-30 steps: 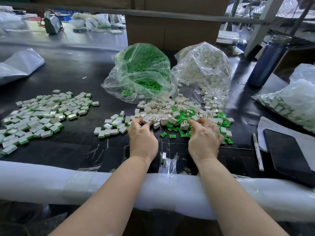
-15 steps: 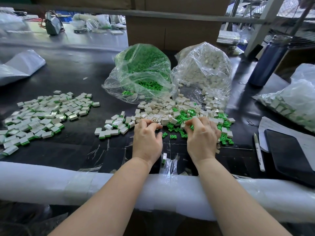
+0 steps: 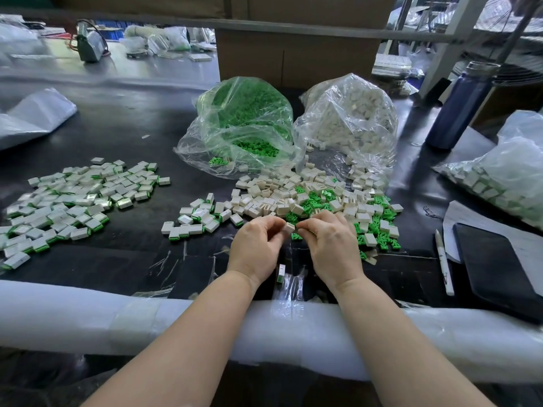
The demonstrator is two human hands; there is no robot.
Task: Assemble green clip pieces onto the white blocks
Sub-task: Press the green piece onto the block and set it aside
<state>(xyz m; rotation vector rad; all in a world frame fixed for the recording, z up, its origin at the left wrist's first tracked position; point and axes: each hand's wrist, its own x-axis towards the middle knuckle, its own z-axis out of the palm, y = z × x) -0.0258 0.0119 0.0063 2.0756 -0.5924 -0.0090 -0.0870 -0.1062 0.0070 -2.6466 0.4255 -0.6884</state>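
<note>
Nearest me, one finished piece (image 3: 281,273) stands on the black counter (image 3: 117,259) between my wrists, green end down. Just above it my left hand (image 3: 256,248) pinches a white block (image 3: 289,227) at its fingertips, grip clamped on it. My right hand (image 3: 330,245) meets it from the other side with its fingers curled in tight. I take it that a green clip sits in that grip, but the fingers hide it and I cannot tell for sure.

So the step in hand, as I judge it, is mating one clip to this block. The next move calls for lining the clip up with the block's open end and pressing it home squarely, since a tilted clip would likely jam.

Beyond my knuckles lies the mixed heap of loose white blocks (image 3: 276,198) and green clips (image 3: 385,227), touching and overlapping. To the left, well apart, are the assembled pieces (image 3: 73,201). Farthest back sit the bag of green clips (image 3: 244,124) and the bag of white blocks (image 3: 349,118), side by side.
</note>
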